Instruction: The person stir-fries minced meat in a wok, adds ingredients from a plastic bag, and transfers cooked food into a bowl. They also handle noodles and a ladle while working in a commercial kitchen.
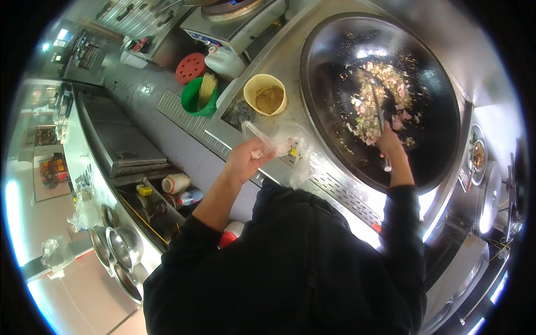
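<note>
My right hand (391, 144) is closed around the handle of a metal cooking ladle or spatula (377, 102), whose head is down in the food. Chopped food (387, 86), with pink and pale pieces and bits of green, lies in a large black wok (335, 83). In my left hand (247, 159) is a clear plastic bag (278, 138), pinched by its upper part and hanging over the steel stove edge beside the wok. What the bag holds is hard to make out. Near it, a cream-coloured tub (247, 94) with brown contents stands on the stove top.
Beyond the stove edge are a green bucket (190, 98) with a bristle brush (207, 90), a red perforated stool (190, 68) and a white plastic jug (225, 63). A perforated drain strip (347, 197) runs before me. Steel bowls (124, 247) stand on the left counter; a dish of food (478, 155) is at right.
</note>
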Demonstrator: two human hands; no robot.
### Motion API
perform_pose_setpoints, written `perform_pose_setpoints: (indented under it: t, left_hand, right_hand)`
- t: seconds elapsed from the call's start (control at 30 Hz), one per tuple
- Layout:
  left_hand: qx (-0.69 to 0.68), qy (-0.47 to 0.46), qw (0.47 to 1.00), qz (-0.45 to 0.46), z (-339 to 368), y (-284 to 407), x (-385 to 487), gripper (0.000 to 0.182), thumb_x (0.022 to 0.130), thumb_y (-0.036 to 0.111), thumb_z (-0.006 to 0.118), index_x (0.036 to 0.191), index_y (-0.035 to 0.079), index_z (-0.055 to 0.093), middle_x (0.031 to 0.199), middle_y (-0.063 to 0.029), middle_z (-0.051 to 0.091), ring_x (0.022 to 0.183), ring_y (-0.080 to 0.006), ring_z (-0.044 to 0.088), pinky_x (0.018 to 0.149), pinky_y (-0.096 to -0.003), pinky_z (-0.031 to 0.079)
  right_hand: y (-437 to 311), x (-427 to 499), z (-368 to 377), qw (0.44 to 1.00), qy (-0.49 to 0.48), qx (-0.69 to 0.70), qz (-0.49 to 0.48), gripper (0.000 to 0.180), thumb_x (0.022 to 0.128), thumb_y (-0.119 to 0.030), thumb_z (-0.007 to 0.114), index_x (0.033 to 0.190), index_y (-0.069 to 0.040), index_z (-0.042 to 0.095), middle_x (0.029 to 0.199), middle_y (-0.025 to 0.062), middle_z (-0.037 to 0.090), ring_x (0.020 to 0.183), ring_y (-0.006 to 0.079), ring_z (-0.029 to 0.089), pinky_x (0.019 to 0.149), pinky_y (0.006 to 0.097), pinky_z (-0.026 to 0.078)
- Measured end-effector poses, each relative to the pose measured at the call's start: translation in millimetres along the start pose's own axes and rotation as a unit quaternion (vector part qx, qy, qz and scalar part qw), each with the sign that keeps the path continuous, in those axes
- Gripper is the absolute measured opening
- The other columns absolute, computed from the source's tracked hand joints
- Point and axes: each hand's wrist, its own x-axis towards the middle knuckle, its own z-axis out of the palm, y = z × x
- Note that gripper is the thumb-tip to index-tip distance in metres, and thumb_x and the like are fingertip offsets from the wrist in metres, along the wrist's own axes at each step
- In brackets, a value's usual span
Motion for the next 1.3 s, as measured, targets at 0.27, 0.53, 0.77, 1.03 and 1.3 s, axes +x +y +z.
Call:
perform_pose_setpoints:
  t: [0.27, 0.53, 0.77, 1.03, 1.3]
  left_hand:
    - [-0.245, 0.055, 0.968, -0.016, -33.0, -26.5, -36.6, 0.036, 0.1, 0.002, 0.05, 0.133, -0.011, 0.048, 0.131, -0.0228, 0.057, 0.12, -0.035, 0.061, 0.111, -0.0482, 0.048]
    - [-0.243, 0.107, 0.962, -0.061, -41.1, -36.2, -56.8, 0.026, 0.103, 0.01, 0.056, 0.123, -0.006, 0.055, 0.12, -0.0185, 0.064, 0.106, -0.0267, 0.067, 0.096, -0.0396, 0.058]
    - [-0.119, 0.122, 0.985, 0.019, -41.7, -40.7, -65.9, 0.023, 0.1, 0.009, 0.061, 0.12, -0.002, 0.057, 0.112, -0.014, 0.065, 0.103, -0.0241, 0.067, 0.092, -0.0377, 0.057]
    - [-0.231, 0.147, 0.962, -0.002, -67.5, -67.2, -73.6, 0.029, 0.1, 0.008, 0.058, 0.126, -0.003, 0.054, 0.111, -0.0139, 0.062, 0.099, -0.0243, 0.064, 0.09, -0.0347, 0.054]
    - [-0.178, 0.151, 0.972, 0.01, -71.3, -87.4, -65.6, 0.02, 0.094, 0.004, 0.065, 0.113, -0.001, 0.061, 0.104, -0.0079, 0.063, 0.09, -0.0171, 0.063, 0.075, -0.0286, 0.055]
  right_hand:
    - [104.9, -162.6, -66.7, 0.96, -0.121, -0.237, -0.084, 0.084, 0.083, 0.0, 0.05, 0.161, -0.017, 0.025, 0.101, 0.0335, 0.068, 0.098, 0.0463, 0.069, 0.087, 0.0522, 0.053]
    - [152.3, -53.5, -118.9, 0.942, -0.034, -0.334, -0.014, 0.072, 0.083, 0.005, 0.048, 0.154, -0.002, 0.036, 0.099, 0.0282, 0.071, 0.09, 0.0422, 0.072, 0.068, 0.0525, 0.058]
    - [35.6, 46.6, 7.0, 0.997, 0.008, 0.021, -0.071, 0.065, 0.087, -0.009, 0.063, 0.148, -0.01, 0.041, 0.1, 0.0226, 0.068, 0.062, 0.0285, 0.068, 0.043, 0.0415, 0.05]
    - [98.5, -139.9, -54.8, 0.948, -0.15, -0.276, -0.047, 0.082, 0.088, -0.002, 0.054, 0.162, -0.018, 0.022, 0.121, 0.0335, 0.065, 0.1, 0.0416, 0.071, 0.089, 0.0506, 0.055]
    - [117.0, -27.3, -129.5, 0.927, 0.033, -0.367, -0.072, 0.046, 0.093, -0.007, 0.05, 0.139, 0.002, 0.048, 0.099, 0.0231, 0.073, 0.091, 0.0376, 0.073, 0.074, 0.0472, 0.058]
